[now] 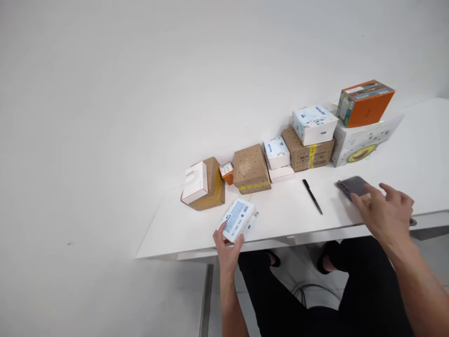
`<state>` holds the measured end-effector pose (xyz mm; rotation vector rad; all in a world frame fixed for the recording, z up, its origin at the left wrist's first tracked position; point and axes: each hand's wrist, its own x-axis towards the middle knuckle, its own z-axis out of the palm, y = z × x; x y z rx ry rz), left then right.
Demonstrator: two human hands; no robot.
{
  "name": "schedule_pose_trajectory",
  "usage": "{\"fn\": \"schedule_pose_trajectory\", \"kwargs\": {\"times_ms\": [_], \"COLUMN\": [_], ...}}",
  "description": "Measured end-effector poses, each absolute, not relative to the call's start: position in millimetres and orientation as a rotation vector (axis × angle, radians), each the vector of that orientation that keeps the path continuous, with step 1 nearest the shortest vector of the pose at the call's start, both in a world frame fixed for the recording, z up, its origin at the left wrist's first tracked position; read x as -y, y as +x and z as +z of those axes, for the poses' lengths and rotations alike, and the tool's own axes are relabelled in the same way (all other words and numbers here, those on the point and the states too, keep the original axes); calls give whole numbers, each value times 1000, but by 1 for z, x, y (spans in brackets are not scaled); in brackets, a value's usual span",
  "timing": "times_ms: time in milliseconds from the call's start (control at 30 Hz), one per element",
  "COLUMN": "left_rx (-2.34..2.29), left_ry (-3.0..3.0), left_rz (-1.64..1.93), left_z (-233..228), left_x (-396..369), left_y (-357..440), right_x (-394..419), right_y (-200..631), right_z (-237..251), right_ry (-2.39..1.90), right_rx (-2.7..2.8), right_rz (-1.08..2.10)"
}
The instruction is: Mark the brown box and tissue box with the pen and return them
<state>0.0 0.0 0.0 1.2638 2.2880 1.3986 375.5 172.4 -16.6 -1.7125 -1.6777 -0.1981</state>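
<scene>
My left hand (228,248) is at the table's front edge, thumb and fingers closed around the near end of a white and blue tissue pack (238,217). A dark grey smartphone (355,186) lies back side up, its camera lenses showing at the left end. Over its near right edge is my right hand (384,213), fingers apart and bent, with a fingertip at the phone's edge; whether it presses on it I cannot tell. Between the two hands lies a black pen (312,196).
Along the wall stand brown cardboard boxes (250,166), white and blue packs (315,122) and a small orange box (227,173). A flat white box (195,182) rests on the leftmost carton. Rightmost, a larger orange box (368,105) tops a white avocado-print box (361,142).
</scene>
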Motion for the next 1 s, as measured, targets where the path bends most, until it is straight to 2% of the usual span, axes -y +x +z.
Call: {"fn": "schedule_pose_trajectory", "kwargs": {"times_ms": [133,400,700,800,1000], "left_rx": [-2574,-2819,-2916,-2756,-2655], "left_ry": [1089,995,1378,1693,1724], "left_rz": [1519,1444,1474,1517,1281], "left_z": [-5,-18,-10,-1,22], "left_x": [-13,-88,-125,-131,-167], "left_y": [-4,-6,-1,10,15], "right_x": [-163,-131,-110,-111,-129], "right_y": [350,306,265,253,239], "right_z": [-9,-5,-32,-41,-29], "right_ry": [-1463,-1177,-960,-943,-1030], "right_rx": [1650,1755,1823,1846,1778], "right_rz": [-239,29,457,580,752]}}
